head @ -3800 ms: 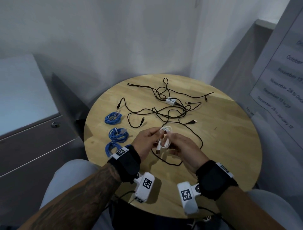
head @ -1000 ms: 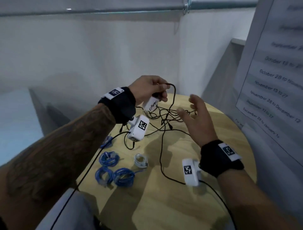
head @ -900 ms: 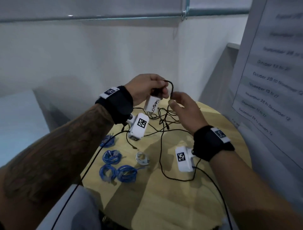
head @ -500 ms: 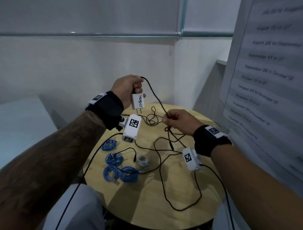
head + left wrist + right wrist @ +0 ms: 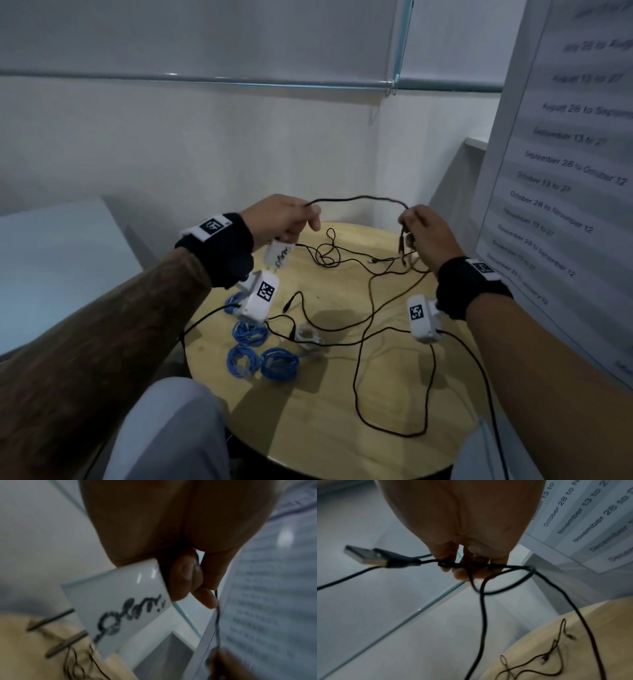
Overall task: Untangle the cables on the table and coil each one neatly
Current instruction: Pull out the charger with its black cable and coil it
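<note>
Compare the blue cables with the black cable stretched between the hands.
The blue cables are wound into small tight coils; the black cable is uncoiled, with long loose loops trailing over the table. The blue cables lie untouched on the table; the black cable is lifted, held by the left hand and right hand. Both are thin and flexible.

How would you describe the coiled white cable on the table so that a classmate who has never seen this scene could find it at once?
Start at the round wooden table and find the cluster of blue cable coils near its left edge. Just right of them lies the coiled white cable, with loose black cables running past it. It is the only white coil; its neighbours are blue bundles or uncoiled black leads.
</note>
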Available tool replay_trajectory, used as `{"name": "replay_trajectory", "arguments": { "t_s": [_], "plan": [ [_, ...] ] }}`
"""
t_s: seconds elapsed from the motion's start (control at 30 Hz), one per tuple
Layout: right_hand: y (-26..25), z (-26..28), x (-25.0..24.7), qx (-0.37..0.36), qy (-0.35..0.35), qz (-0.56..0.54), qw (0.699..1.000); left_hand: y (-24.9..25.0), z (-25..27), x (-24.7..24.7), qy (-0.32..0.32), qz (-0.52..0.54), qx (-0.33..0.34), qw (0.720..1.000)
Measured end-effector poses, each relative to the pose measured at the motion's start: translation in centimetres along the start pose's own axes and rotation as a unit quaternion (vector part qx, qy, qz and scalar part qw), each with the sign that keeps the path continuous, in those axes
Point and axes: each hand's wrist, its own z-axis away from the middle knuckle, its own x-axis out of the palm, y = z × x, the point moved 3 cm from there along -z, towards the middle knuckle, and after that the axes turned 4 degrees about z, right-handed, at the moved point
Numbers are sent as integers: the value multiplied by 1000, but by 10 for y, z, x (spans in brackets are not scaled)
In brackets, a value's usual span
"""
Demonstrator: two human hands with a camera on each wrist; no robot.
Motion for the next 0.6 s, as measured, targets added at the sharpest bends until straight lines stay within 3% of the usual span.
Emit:
{"name": "replay_trajectory", "arguments": {
  "t_s": [0.13, 0.23, 0.3, 0.4, 0.47, 0.53, 0.6],
  "plan": [
    [16, 14, 6, 32, -47, -25, 998, -6, -5, -15, 11, 263, -7, 965],
    [32, 24, 15, 69, -57, -85, 992, -9, -13, -24, 64, 343, 3, 937],
    [48, 26, 14, 112, -28, -168, 979, -14, -16, -30, 111, 375, 16, 920],
    [78, 28, 3, 224, 65, -272, 934, -15, -15, -43, 159, 438, 37, 884],
    [100, 29, -5, 252, 71, -132, 956, -14, -13, -49, 158, 409, 37, 898],
    [110, 32, -3, 214, -5, 75, 974, -10, -13, -44, 115, 368, 25, 922],
    [100, 37, 1, 165, -33, 168, 971, -4, -11, -29, 62, 344, 4, 937]
  ]
}}
